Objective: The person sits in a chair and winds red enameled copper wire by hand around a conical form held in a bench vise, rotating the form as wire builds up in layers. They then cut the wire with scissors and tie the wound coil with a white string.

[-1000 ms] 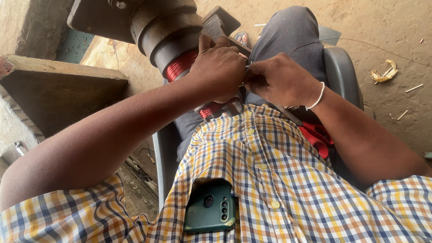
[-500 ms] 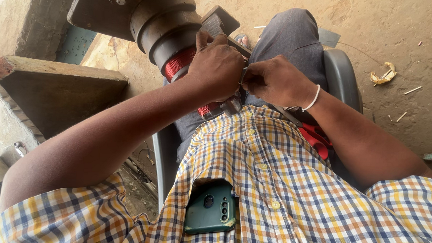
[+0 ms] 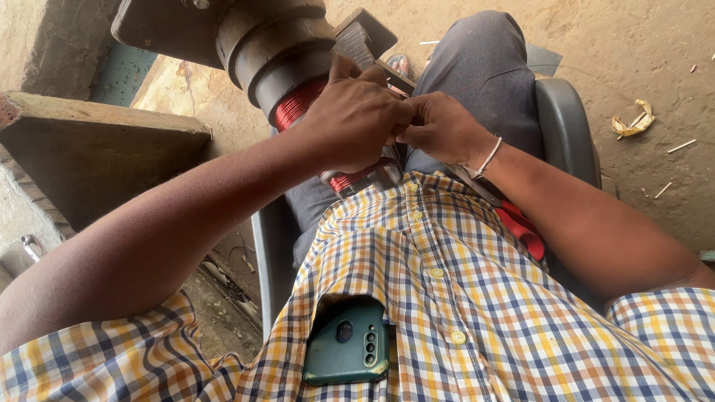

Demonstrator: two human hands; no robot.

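Bright, even daylight; the floor (image 3: 585, 42) at upper right is palest. Soft shadow under the arms and the slab (image 3: 98, 152). Focus sharp, wide-angle stretch at edges, no glare.

red copper wire coil (image 3: 297, 104) wound on dark spindle (image 3: 272, 43).

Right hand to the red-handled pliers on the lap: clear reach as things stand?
Probably yes. The red-handled pliers lie on the lap just under the right forearm, with nothing over them. But the right hand is pinched together with the left hand at the red copper wire coil, so it would have to let go first.
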